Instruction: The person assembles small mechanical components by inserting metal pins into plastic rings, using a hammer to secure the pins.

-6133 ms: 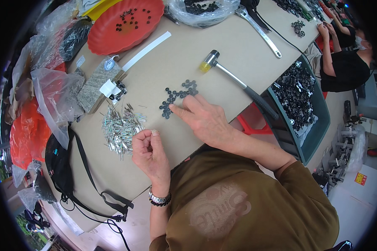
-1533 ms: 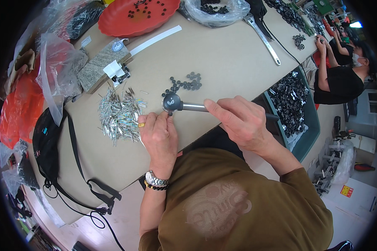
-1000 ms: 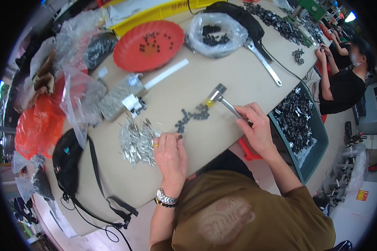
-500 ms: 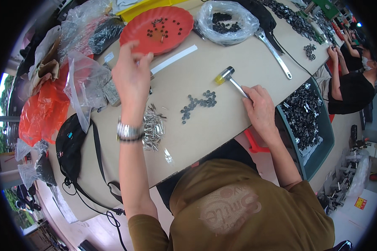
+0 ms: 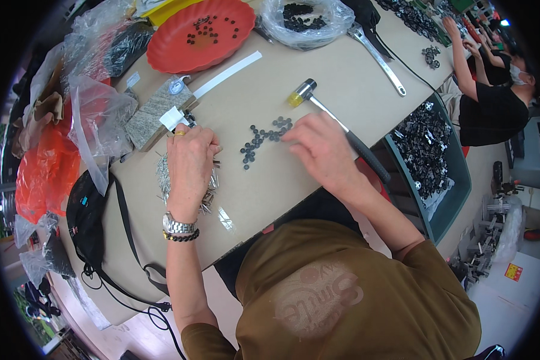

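Note:
My left hand point(image 5: 191, 159) is closed with bent fingers over a pile of thin metal pins point(image 5: 162, 174); whatever its fingertips pinch is hidden. To the right, my right hand point(image 5: 323, 149) hovers with thumb and fingers apart, its fingertips beside a cluster of small dark round pieces point(image 5: 255, 141). A hammer point(image 5: 330, 111) with a yellow face and black grip lies on the table by that hand, which no longer holds it. Just beyond my left hand, a grey stone-like block point(image 5: 153, 117) carries a small fixture point(image 5: 177, 118) with a white piece on it.
A red scalloped plate point(image 5: 162, 51) holds small black pieces. Beside it are a clear bag point(image 5: 336, 30) of black parts and an adjustable wrench point(image 5: 381, 63). Plastic bags point(image 5: 96, 120) crowd the left; a green bin point(image 5: 456, 204) of black parts stands right, near co-workers point(image 5: 492, 114).
My right hand has let go of the hammer and moved left toward the round pieces. My left hand has come back from near the red plate to the pins. The view has shifted slightly.

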Action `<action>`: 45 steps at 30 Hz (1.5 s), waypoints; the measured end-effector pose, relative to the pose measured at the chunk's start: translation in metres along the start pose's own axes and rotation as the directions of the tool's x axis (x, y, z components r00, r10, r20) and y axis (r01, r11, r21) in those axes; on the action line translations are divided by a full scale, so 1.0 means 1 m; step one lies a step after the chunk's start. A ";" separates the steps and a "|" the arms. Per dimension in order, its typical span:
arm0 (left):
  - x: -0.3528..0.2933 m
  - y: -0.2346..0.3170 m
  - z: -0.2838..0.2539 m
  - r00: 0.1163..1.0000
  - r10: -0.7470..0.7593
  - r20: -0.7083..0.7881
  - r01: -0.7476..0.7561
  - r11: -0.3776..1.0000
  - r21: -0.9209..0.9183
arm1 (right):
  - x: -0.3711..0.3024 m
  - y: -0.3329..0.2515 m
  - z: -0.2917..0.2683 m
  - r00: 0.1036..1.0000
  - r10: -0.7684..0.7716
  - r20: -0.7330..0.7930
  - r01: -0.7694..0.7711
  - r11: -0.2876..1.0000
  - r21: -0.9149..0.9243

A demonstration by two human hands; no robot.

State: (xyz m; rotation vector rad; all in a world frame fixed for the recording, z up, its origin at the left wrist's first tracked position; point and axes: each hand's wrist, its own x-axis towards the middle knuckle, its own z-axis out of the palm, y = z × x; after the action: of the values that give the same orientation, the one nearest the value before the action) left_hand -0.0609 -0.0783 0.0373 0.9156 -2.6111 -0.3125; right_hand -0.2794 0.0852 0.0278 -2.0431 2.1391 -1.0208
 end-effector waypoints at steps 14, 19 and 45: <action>-0.034 0.029 0.001 0.877 -0.453 -0.161 0.344 0.825 -0.448 | -0.001 -0.021 0.034 0.972 -0.224 0.077 0.222 0.975 0.030; -0.040 0.017 0.012 0.906 -0.319 -0.279 0.271 0.942 -0.198 | 0.007 -0.023 0.032 0.977 -0.203 0.068 0.200 0.979 0.049; 0.126 0.001 0.044 0.993 0.092 0.068 -0.110 0.932 0.345 | 0.004 0.000 0.003 0.993 -0.093 -0.080 0.099 0.992 0.079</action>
State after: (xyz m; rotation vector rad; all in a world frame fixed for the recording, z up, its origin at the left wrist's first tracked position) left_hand -0.1706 -0.1534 0.0298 0.8843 -2.8011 0.1647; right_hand -0.2787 0.0806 0.0265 -2.1205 2.0124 -1.1957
